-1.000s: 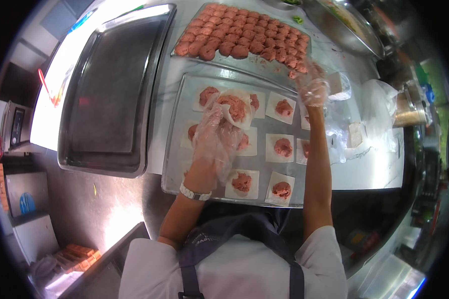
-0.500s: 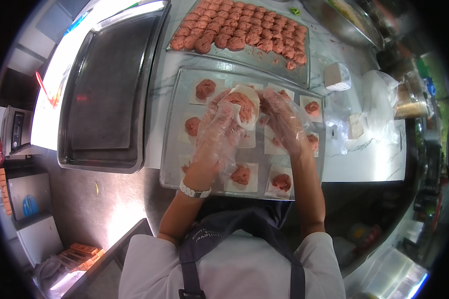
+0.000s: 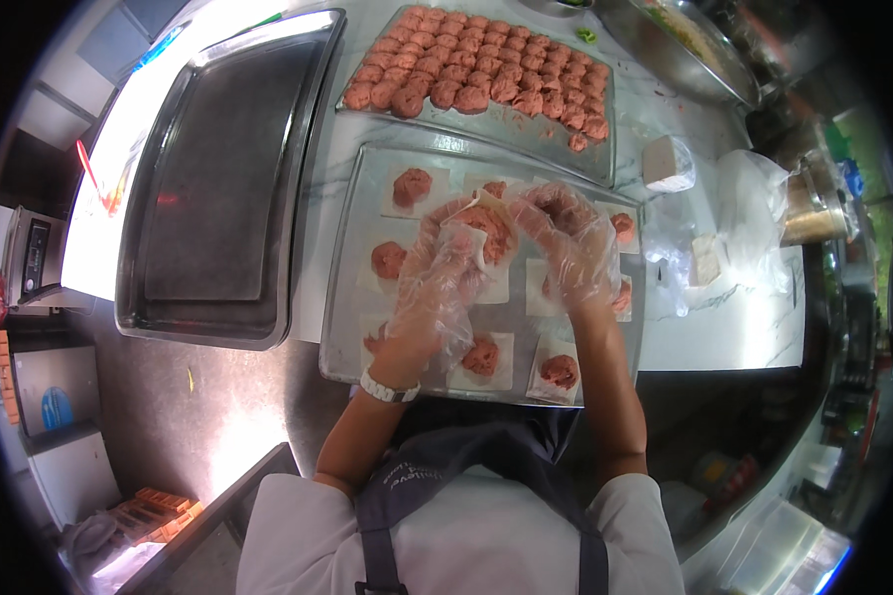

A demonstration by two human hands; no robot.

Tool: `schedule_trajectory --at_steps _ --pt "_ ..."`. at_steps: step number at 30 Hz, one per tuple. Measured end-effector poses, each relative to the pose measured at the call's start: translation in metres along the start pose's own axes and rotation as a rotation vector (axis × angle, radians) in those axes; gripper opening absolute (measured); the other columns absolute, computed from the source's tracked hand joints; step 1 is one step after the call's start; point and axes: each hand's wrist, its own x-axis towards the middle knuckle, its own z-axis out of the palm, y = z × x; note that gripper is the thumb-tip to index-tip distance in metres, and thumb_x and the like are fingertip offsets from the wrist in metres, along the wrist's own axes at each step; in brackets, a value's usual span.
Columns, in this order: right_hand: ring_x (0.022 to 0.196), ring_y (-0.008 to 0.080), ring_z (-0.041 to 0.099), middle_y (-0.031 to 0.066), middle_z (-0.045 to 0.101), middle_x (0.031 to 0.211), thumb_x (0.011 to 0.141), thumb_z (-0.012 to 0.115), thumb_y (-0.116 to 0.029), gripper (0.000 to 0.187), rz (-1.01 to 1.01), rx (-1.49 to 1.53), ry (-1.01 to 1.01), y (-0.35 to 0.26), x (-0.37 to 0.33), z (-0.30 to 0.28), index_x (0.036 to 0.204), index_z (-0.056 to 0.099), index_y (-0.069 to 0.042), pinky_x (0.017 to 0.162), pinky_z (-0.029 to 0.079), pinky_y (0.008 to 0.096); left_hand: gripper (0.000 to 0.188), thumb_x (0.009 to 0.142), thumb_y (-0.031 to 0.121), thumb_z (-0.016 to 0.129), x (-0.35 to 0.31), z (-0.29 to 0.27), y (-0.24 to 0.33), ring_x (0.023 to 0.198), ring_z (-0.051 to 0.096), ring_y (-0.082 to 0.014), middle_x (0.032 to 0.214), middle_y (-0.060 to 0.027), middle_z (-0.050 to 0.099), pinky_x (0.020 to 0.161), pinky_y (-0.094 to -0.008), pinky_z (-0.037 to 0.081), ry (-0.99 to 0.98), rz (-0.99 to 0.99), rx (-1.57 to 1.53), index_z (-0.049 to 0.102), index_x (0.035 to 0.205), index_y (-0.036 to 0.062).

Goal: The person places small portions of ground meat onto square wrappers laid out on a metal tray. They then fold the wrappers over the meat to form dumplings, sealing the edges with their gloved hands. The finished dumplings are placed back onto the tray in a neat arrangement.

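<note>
My left hand (image 3: 437, 268), in a clear plastic glove, is closed around a pale dumpling wrapper (image 3: 482, 200) cupped about pink meat filling (image 3: 494, 236). From the right, my right hand (image 3: 574, 248), gloved the same way, curls its fingers against the wrapper's edge; the exact grip of its fingertips is partly hidden. Below both hands lies a metal tray (image 3: 352, 327) with square wrappers laid out in rows. Each visible wrapper carries a lump of meat, such as the meat lump (image 3: 560, 371) at the near right. My hands and forearms cover some of them.
Beyond the tray, a second tray (image 3: 605, 164) bears many meat balls in rows. A dark, deep baking pan (image 3: 213, 188) stands on the left. To the right are a wrapped white block (image 3: 669, 164) and plastic bags (image 3: 749, 213). A steel bowl (image 3: 695, 50) sits far right.
The wrapper's near flap has folded up more around the filling in my left hand. My right hand's fingers have curled in more closely at its edge. The view has shifted slightly.
</note>
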Motion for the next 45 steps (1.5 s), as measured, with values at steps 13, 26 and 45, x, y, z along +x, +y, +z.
schedule_trajectory --at_steps 13,26,45 --pt "0.079 0.0109 0.06 0.0075 0.066 0.091 0.087 0.067 -0.006 0.008 -0.244 -0.027 -0.007 -0.006 -0.007 0.007 0.092 0.065 0.0 0.07 0.048 0.0249 0.04 0.097 0.022 0.056 0.002 0.007 0.002 0.091 0.053 -0.0052 0.109 -0.0011 0.054 0.08 -0.0212 0.048 0.072 0.012 0.113 0.041 0.132 0.0086" --pt "0.066 0.0117 0.052 0.0052 0.059 0.079 0.08 0.074 -0.014 0.017 -0.261 -0.298 0.12 -0.008 -0.039 0.021 0.089 0.065 -0.002 0.056 0.041 0.0258 0.044 0.096 0.025 0.057 -0.001 0.005 -0.001 0.079 0.051 -0.0035 0.096 0.0023 0.055 0.069 -0.0174 0.045 0.096 0.2 0.353 0.039 0.133 0.0081" --pt "0.064 0.01 0.049 0.0031 0.058 0.078 0.075 0.073 -0.007 0.013 -0.135 -0.188 0.16 -0.003 -0.036 0.04 0.082 0.062 -0.003 0.059 0.042 0.0248 0.042 0.099 0.024 0.053 -0.009 0.011 -0.003 0.1 0.05 -0.0074 0.113 -0.0033 0.05 0.086 -0.0206 0.044 0.173 0.239 0.439 0.04 0.134 0.0048"
